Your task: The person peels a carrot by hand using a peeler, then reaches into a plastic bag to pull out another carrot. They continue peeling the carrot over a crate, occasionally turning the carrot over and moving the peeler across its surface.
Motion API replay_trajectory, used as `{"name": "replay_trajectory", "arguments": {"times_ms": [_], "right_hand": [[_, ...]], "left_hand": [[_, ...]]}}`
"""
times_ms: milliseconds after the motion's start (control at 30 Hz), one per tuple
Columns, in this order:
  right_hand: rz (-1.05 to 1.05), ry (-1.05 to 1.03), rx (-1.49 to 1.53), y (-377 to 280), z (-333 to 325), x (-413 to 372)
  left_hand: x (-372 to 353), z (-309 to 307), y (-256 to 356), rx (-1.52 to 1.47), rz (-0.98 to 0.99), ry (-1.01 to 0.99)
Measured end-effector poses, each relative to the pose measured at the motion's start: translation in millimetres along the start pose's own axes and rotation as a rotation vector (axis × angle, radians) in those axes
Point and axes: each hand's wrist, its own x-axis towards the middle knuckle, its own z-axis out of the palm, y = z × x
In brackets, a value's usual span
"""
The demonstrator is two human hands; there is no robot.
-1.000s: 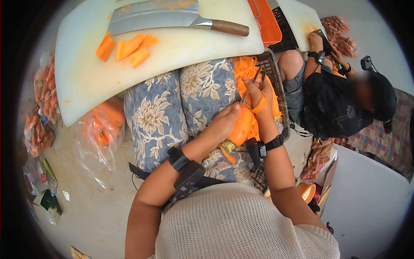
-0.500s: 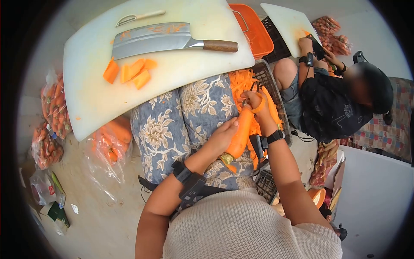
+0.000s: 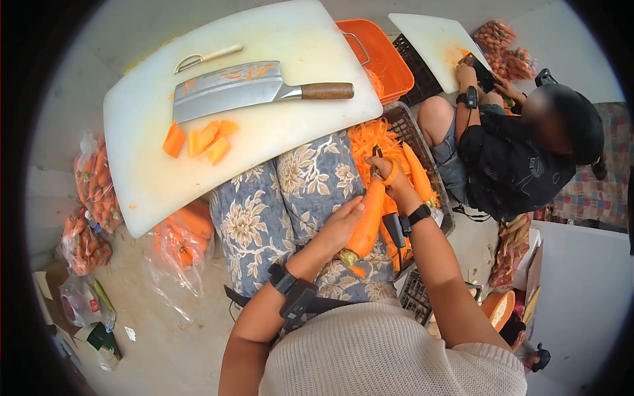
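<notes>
A large carrot (image 3: 367, 221) lies slantwise above my lap, stem end toward me. My left hand (image 3: 342, 223) is closed around its side near the thick end. At the far tip, my right hand (image 3: 393, 179) grips a dark-handled peeler (image 3: 377, 158) against the carrot, the blade largely hidden. An orange strip of peel (image 3: 392, 170) hangs over the right fingers. Beneath and beyond the hands, a dark plastic crate (image 3: 411, 125) holds a heap of carrot peels (image 3: 367, 137) and a peeled carrot (image 3: 416, 170).
A white cutting board (image 3: 264, 142) bears a cleaver (image 3: 231, 89), another peeler (image 3: 210, 57) and carrot chunks (image 3: 210, 137). An orange bin (image 3: 389, 59) stands behind the crate. Bagged carrots (image 3: 98, 185) sit at left. A co-worker (image 3: 512, 158) cuts at another board (image 3: 429, 43) on the right.
The view has shifted slightly, so the board and cleaver sit lower and the crate shows more. My right hand with the peeler has moved toward the carrot's far tip.
</notes>
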Motion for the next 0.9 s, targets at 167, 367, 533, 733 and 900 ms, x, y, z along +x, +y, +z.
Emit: {"name": "replay_trajectory", "arguments": {"times_ms": [167,367,533,733,900], "right_hand": [[0.065,0.040,0.098,8.5,-5.3,1.4],[0.184,0.142,0.104,65.9,-29.5,-1.7],[0.261,0.087,0.195,92.2,-50.5,-12.0],[-0.032,0.248,0.298,55.4,-29.9,-34.4],[-0.381,0.223,0.444,4.7,2.9,-77.2]], "left_hand": [[-4.1,-5.4,2.7,0.055,-0.016,-0.064],[-16.5,-6.7,25.1,-0.064,-0.086,-0.146],[-17.0,-6.5,32.3,-0.120,-0.121,-0.261],[-12.0,-12.7,24.1,-0.248,-0.130,-0.381],[-15.0,-2.4,24.6,-0.252,-0.016,-0.269]]}}
